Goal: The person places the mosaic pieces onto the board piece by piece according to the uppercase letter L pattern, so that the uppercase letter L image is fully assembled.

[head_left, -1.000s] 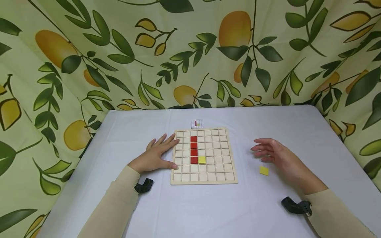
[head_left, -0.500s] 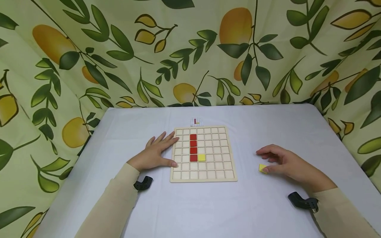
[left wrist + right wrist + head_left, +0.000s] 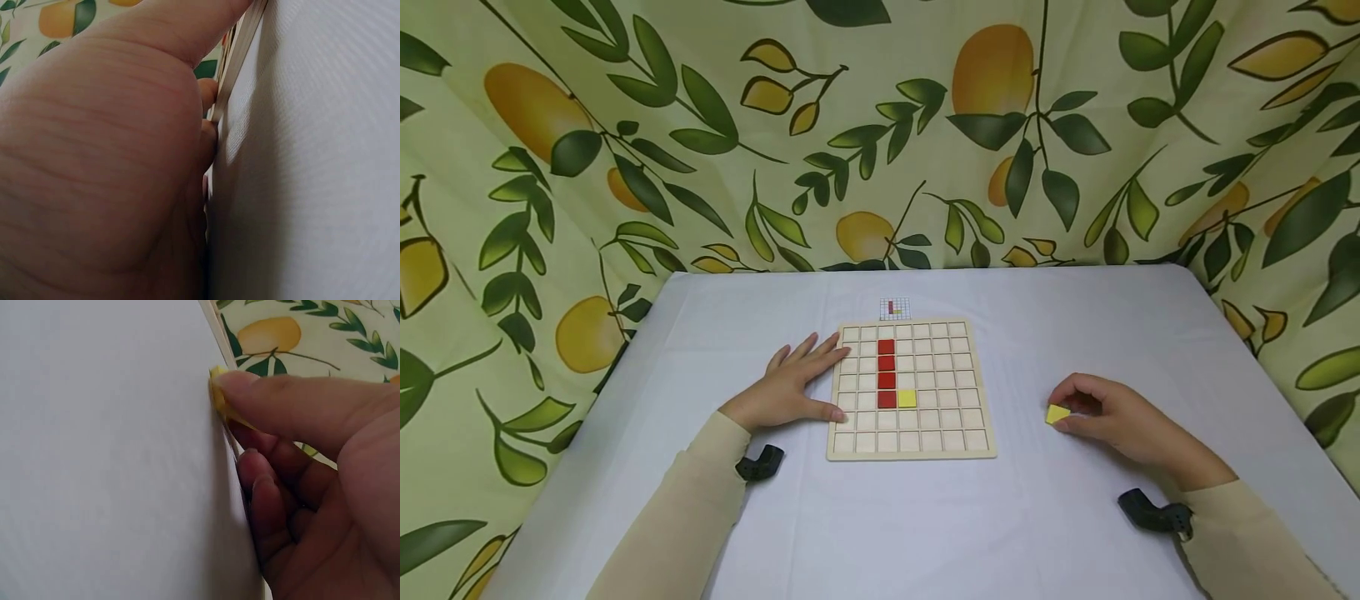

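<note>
A light wooden grid board (image 3: 912, 456) lies flat on the white table. Down one of its columns runs a line of red square tiles (image 3: 886, 363), and a yellow tile (image 3: 906, 398) sits to the right of the lowest red one. With spread fingers, my left hand (image 3: 786, 392) rests against the board's left edge, thumb and fingertips on its rim. Off to the right of the board, my right hand (image 3: 1120, 421) pinches a second yellow tile (image 3: 1057, 414) between thumb and fingers; the right wrist view shows this yellow tile (image 3: 219, 394) tilted, close to the tabletop.
Just behind the board lies a small printed grid card (image 3: 895, 308) with a red and yellow pattern. A fruit-and-leaf patterned curtain (image 3: 865, 150) hangs behind and beside the white-covered table (image 3: 910, 533). Bare cloth separates the board from my right hand.
My right hand has come down to the loose yellow tile, taken it between thumb and fingers, and tilted it, shifting it slightly left. The left hand and the board stay in place.
</note>
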`<state>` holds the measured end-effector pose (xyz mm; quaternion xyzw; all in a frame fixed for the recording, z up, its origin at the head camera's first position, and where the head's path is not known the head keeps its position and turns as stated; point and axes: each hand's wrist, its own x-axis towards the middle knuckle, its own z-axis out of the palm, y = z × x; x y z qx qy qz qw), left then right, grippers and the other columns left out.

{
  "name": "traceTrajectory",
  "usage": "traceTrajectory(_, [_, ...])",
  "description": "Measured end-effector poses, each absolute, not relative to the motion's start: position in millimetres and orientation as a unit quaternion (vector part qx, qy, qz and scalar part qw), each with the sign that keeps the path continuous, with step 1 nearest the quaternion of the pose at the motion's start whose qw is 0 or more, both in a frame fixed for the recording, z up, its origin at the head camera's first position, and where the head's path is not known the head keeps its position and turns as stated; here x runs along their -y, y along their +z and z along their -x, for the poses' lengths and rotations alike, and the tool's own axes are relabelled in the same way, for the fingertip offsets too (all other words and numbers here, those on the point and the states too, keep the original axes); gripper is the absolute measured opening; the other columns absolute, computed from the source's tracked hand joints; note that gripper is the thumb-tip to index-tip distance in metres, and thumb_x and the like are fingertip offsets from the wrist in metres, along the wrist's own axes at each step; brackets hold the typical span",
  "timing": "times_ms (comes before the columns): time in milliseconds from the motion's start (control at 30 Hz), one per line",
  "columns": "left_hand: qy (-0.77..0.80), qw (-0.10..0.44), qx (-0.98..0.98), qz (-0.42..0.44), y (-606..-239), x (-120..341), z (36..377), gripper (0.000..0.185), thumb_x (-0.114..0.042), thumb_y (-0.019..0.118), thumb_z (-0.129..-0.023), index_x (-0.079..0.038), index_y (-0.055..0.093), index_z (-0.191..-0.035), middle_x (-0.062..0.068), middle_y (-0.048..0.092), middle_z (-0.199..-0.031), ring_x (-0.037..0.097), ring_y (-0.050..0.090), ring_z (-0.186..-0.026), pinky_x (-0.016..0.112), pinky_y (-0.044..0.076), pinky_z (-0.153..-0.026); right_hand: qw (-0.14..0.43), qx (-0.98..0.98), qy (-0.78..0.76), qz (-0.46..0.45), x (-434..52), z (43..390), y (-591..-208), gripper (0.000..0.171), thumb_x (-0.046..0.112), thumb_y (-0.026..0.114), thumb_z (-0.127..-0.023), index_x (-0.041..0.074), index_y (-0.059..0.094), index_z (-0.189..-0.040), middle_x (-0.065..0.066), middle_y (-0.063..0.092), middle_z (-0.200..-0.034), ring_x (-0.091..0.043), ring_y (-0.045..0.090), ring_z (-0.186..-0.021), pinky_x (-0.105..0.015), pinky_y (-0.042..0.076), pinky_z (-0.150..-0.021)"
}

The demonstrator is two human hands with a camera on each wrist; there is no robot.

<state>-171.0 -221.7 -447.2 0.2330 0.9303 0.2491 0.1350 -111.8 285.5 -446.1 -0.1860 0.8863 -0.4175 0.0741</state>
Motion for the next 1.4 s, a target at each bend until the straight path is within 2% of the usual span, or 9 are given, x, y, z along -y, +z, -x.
traceTrajectory(167, [0.252, 0.133, -0.929, -0.236, -445.3, 220.4, 170.1, 0.113, -0.071, 0.087, -0.080, -0.029, 0.037, -0.173, -0.008, 0.012, -0.181, 0.031, -0.004, -0.166, 0.061, -0.009, -0.126, 0.053, -0.897, -0.410, 0.159, -278.1, 109.7, -446.0, 0.015, 0.008, 0.085, -0.096, 0.016, 0.075, -0.103, 0.000, 0.066, -0.096, -0.020, 0.058, -0.088, -0.026, 0.050, -0.074])
traceTrajectory(400, [0.250, 0.134, -0.929, -0.237, -445.2, 220.6, 170.4, 0.113, -0.070, 0.087, -0.080, -0.028, 0.037, -0.173, -0.007, 0.012, -0.181, 0.031, -0.003, -0.166, 0.062, -0.009, -0.126, 0.017, -0.876, -0.457, 0.153, -269.3, 106.4, -448.8, 0.014, 0.004, 0.085, -0.095, 0.011, 0.075, -0.102, -0.001, 0.069, -0.094, -0.018, 0.062, -0.082, -0.024, 0.053, -0.069])
traceTrajectory(700, [0.253, 0.134, -0.928, -0.238, -444.9, 220.8, 170.9, 0.114, -0.070, 0.088, -0.080, -0.027, 0.037, -0.173, -0.007, 0.013, -0.181, 0.032, -0.003, -0.166, 0.062, -0.009, -0.126, 0.038, -0.849, -0.506, 0.146, -251.7, 101.8, -446.5, 0.011, 0.005, 0.083, -0.097, 0.007, 0.076, -0.105, -0.005, 0.071, -0.096, -0.020, 0.064, -0.082, -0.027, 0.055, -0.067])
traceTrajectory(933, [0.249, 0.137, -0.929, -0.236, -446.2, 221.0, 172.1, 0.115, -0.072, 0.087, -0.079, -0.028, 0.036, -0.173, -0.008, 0.011, -0.181, 0.031, -0.004, -0.166, 0.061, -0.009, -0.126, 0.057, -0.841, -0.519, 0.146, -240.9, 99.5, -445.4, 0.009, 0.005, 0.080, -0.099, 0.007, 0.077, -0.107, -0.005, 0.074, -0.101, -0.021, 0.067, -0.086, -0.027, 0.056, -0.072])
traceTrajectory(1400, [0.250, 0.139, -0.932, -0.223, -445.3, 218.4, 171.1, 0.115, -0.071, 0.088, -0.078, -0.029, 0.037, -0.173, -0.007, 0.012, -0.181, 0.031, -0.005, -0.166, 0.062, -0.010, -0.126, 0.066, -0.823, -0.540, 0.164, -209.1, 103.3, -438.7, 0.009, 0.007, 0.084, -0.098, 0.010, 0.078, -0.105, -0.004, 0.072, -0.098, -0.023, 0.064, -0.088, -0.025, 0.056, -0.074])
